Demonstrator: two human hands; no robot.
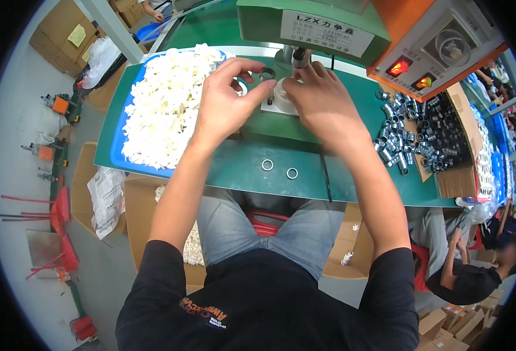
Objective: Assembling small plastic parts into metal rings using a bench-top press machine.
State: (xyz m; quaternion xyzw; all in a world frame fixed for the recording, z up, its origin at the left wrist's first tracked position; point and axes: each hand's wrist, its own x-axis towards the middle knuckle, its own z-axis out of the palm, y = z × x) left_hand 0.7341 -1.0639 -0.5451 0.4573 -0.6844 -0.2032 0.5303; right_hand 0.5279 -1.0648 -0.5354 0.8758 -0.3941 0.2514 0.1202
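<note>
Left hand (pixel 226 104) pinching a metal ring (pixel 267 75), right hand (pixel 327 104) close by (its grip hidden) at the ram (pixel 299 57) of a green press (pixel 261 26); an ill-timed stroke could crush fingers.

Printed matter noted on label, control panel, shirt and sheet.
White label (pixel 318 33) on green press (pixel 258 20) carries a bold heading over smaller rows; orange control box (pixel 395 23) shows characters beside lit switches (pixel 399 66); black shirt (pixel 258 298) bears orange-and-white lettering; white sheet (pixel 107 202), print too small.
</note>
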